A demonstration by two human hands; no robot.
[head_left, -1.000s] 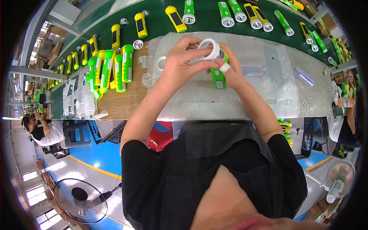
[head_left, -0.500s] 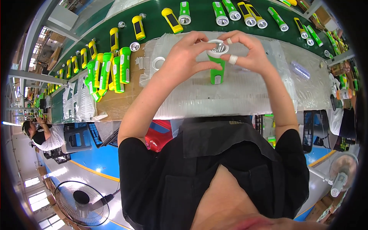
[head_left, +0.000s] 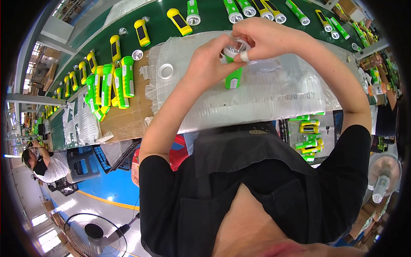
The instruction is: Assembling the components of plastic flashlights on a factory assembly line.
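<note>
A green flashlight (head_left: 233,78) with a white rim stands head-up on the plastic-covered work surface in front of me. My left hand (head_left: 209,62) is closed around its head from the left, thumb along the near side. Over the open head, a clear round lens (head_left: 240,43) sits tilted. My right hand (head_left: 266,39) pinches its edge from the far right, with white tape round a finger. Fingers partly hide the rim, so I cannot tell whether the lens is seated. A white ring (head_left: 166,71) lies left of my left hand. Beside my right wrist rests a clear plastic stack (head_left: 264,65).
Green and yellow flashlights (head_left: 109,85) are piled on cardboard at the left. More flashlights (head_left: 246,8) line the green belt (head_left: 205,35) behind. A crate below the bench at right holds several flashlights (head_left: 309,137). A fan (head_left: 94,231) stands lower left; a person (head_left: 47,160) works farther left.
My right hand has turned over the flashlight's head, its elbow swinging outward, and now a clear lens shows there. My left hand has closed in on the head. The whole view has shifted slightly.
</note>
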